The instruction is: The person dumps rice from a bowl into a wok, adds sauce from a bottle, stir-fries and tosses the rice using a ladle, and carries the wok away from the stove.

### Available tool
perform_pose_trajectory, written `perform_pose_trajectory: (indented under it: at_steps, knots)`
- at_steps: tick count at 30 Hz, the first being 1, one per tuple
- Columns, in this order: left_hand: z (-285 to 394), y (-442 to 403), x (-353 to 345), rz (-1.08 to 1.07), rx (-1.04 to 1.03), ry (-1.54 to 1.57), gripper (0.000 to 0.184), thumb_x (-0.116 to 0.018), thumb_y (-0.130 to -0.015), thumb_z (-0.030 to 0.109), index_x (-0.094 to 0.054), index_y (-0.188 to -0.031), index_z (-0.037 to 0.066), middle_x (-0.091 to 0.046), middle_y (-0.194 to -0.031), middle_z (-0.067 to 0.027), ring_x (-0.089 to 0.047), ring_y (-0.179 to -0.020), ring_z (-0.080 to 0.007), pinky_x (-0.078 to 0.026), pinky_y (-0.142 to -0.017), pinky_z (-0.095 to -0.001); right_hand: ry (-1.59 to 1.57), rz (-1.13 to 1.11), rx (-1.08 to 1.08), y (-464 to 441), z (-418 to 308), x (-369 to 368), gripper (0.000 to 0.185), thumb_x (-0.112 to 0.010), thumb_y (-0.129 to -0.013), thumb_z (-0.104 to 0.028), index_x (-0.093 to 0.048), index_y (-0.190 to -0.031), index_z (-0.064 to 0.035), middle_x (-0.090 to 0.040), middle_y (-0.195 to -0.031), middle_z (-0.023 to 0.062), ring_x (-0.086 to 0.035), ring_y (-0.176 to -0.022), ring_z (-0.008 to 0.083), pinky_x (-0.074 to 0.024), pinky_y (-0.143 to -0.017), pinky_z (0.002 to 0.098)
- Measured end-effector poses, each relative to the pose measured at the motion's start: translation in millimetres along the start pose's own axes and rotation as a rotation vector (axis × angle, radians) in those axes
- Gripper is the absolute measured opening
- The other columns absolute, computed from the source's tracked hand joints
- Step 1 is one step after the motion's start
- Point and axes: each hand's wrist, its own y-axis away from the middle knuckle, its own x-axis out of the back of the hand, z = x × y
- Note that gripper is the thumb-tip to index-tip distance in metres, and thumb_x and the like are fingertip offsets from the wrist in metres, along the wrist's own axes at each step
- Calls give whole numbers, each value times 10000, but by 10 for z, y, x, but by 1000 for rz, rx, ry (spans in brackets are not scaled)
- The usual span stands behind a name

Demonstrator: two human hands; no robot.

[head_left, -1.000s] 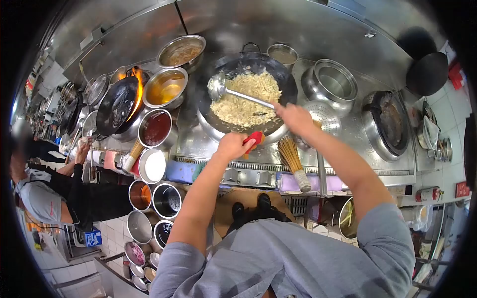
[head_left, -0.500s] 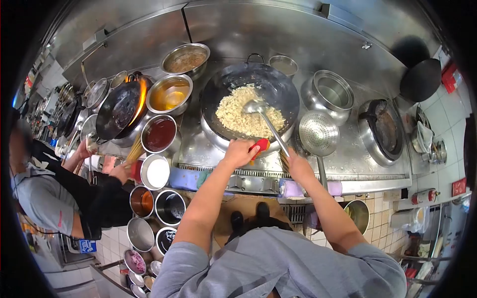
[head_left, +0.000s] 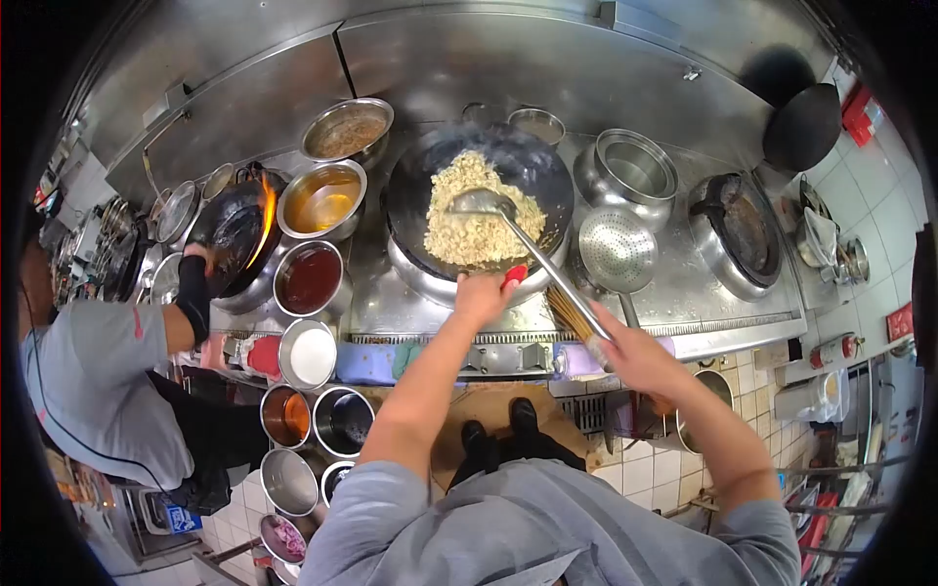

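Observation:
A large dark wok (head_left: 405, 200) sits on the burner before me, holding a heap of pale fried rice (head_left: 464, 239). My left hand (head_left: 482, 298) is closed at the wok's near edge, with a bit of red cloth (head_left: 515, 277) showing by the fingers. My right hand (head_left: 633, 354) is wrapped round the long handle of a metal ladle (head_left: 532, 246), whose bowl rests tilted in the rice. Beside that hand, a bamboo brush (head_left: 575, 313) lies at the stove's front edge.
Left stand bowls of amber liquid (head_left: 322, 205), dark red sauce (head_left: 309, 277) and white contents (head_left: 311, 354). A perforated skimmer (head_left: 618, 249) and lidded pot (head_left: 637, 164) are on the right. A co-worker (head_left: 107, 381) stands left by a flaming wok (head_left: 234, 239).
My right hand has drawn back toward me and right. The ladle's bowl has shifted left in the rice, which looks more heaped. The co-worker has leaned to the far wok.

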Motion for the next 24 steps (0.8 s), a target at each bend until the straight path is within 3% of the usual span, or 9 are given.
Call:
perform_pose_trajectory:
  at_steps: [4, 6, 10, 12, 16, 18, 19, 21, 24]
  knots:
    - [808, 688, 1007, -46, -114, 44, 462, -537, -924, 474, -661, -677, 103, -632, -606, -131, -634, -601, -323, -450, -719, -442, 68, -133, 113, 864, -74, 705, 601, -513, -958, -197, -280, -1511, -172, -650, -857, 236, -634, -797, 439, -482, -741, 513]
    - [875, 790, 1161, 68, -244, 36, 457, -553, -917, 468, -654, -661, 103, -620, -576, -125, -632, -578, -316, -469, -690, -425, 168, -388, -23, 835, -186, 895, 570, -508, -964, -217, -319, -1500, -179, -651, -901, 241, -637, -833, 421, -488, -765, 495]
    - [646, 318, 840, 139, -218, 41, 416, -585, -899, 442, -651, -669, 102, -627, -589, -120, -619, -571, -309, -429, -683, -448, 177, -214, 34, -101, -89, 507, 539, -485, -957, -202, -356, -1476, -134, -655, -929, 259, -638, -861, 424, -497, -771, 483]
    - [494, 470, 142, 192, -162, 48, 405, -591, -894, 435, -653, -669, 104, -636, -606, -118, -618, -574, -306, -418, -688, -451, 230, 9, 211, -772, 257, 28, 530, -503, -941, -183, -389, -1452, -98, -656, -929, 274, -637, -859, 443, -498, -779, 507]
    - [458, 1027, -144, 167, -139, -24, 387, -597, -885, 418, -655, -661, 108, -657, -650, -113, -615, -580, -297, -404, -709, -456, 120, 202, 150, -890, 2, -160, 527, -526, -923, -165, -415, -1425, -49, -653, -926, 290, -634, -850, 464, -500, -791, 519]
    - [401, 976, 65, 539, -511, 64, 395, -584, -895, 422, -656, -662, 111, -654, -641, -105, -611, -572, -299, -398, -710, -454, 108, 178, 121, -652, -120, -155, 571, -550, -917, -180, -381, -1447, -53, -653, -970, 292, -635, -882, 461, -504, -818, 485]
    - [399, 855, 223, 139, -249, -90, 412, -571, -903, 444, -664, -672, 116, -652, -639, -101, -629, -609, -299, -398, -716, -456, 108, 181, 122, -523, -162, -105, 571, -550, -917, -180, -381, -1447, -53, -653, -970, 292, -635, -882, 461, -504, -818, 485]
    - [229, 444, 291, 138, -89, 5, 428, -553, -910, 471, -672, -685, 127, -651, -638, -103, -639, -647, -302, -399, -720, -462, -162, -36, 46, -186, -196, 7, 624, -562, -904, -172, -335, -1480, -91, -647, -1049, 282, -639, -957, 429, -504, -853, 447]
    - [397, 472, 547, -12, -88, -1, 453, -533, -918, 494, -672, -688, 129, -645, -626, -108, -637, -641, -312, -427, -756, -459, 15, -303, -75, 451, -401, 658, 659, -568, -892, -169, -313, -1499, -140, -643, -1102, 251, -653, -954, 369, -502, -859, 427]
